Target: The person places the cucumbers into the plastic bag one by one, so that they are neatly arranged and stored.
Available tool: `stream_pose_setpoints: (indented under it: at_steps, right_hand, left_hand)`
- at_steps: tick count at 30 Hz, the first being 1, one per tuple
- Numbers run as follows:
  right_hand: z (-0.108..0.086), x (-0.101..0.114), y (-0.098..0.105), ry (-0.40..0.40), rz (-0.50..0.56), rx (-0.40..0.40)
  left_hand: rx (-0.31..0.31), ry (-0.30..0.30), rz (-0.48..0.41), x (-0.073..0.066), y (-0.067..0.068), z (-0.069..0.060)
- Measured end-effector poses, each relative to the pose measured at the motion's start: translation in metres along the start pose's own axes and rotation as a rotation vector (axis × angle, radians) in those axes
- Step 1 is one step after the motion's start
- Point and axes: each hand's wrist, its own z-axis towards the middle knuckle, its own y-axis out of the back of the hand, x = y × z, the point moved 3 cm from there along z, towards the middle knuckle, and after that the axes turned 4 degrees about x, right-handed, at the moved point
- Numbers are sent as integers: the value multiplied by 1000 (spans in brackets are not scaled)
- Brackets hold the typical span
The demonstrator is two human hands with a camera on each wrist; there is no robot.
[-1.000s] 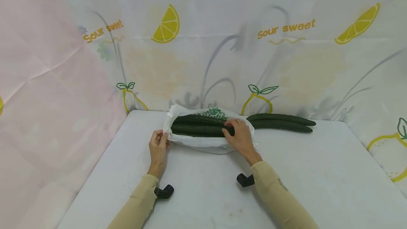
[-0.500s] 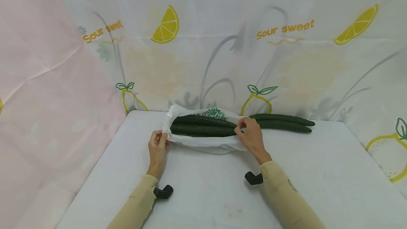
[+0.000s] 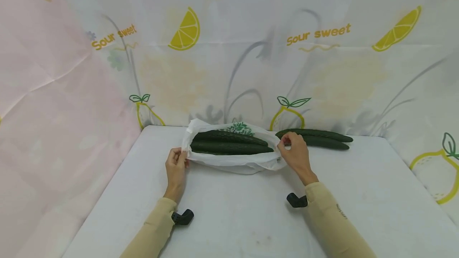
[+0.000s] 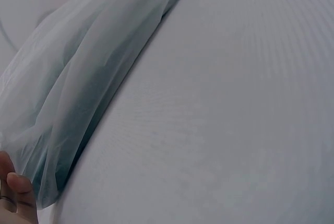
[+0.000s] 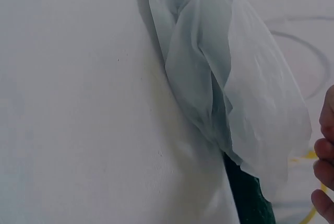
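A white plastic bag [image 3: 233,163] with a green leaf print lies at the far part of the table, its mouth spread. Two long dark cucumbers, a rear one [image 3: 229,136] and a front one [image 3: 229,147], lie side by side in it. My left hand [image 3: 176,167] pinches the bag's left rim; its fingers also show in the left wrist view. My right hand [image 3: 296,153] is at the bag's right end, fingers bent, nothing visible in its grasp. In the right wrist view a small gap separates the right fingers [image 5: 324,169] from the bag [image 5: 261,78].
Beyond the right hand, two more cucumbers, one behind [image 3: 322,132] and one in front [image 3: 328,143], lie together on the white table [image 3: 236,214]. A lemon-print curtain [image 3: 229,71] hangs behind the table. Each forearm carries a black wrist camera, the left one [image 3: 183,217] and the right one [image 3: 297,200].
My right hand has come off the cucumbers inside the bag and moved right to the bag's right end. My left hand keeps its pinch on the left rim.
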Motion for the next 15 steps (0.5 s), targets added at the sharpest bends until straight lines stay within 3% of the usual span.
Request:
stream_pose_setpoints:
  at_steps: [15]
  right_hand:
    - [-12,-42,25,-63,-47,-34]
  left_hand:
    - [10,-1,-6,1,1,0]
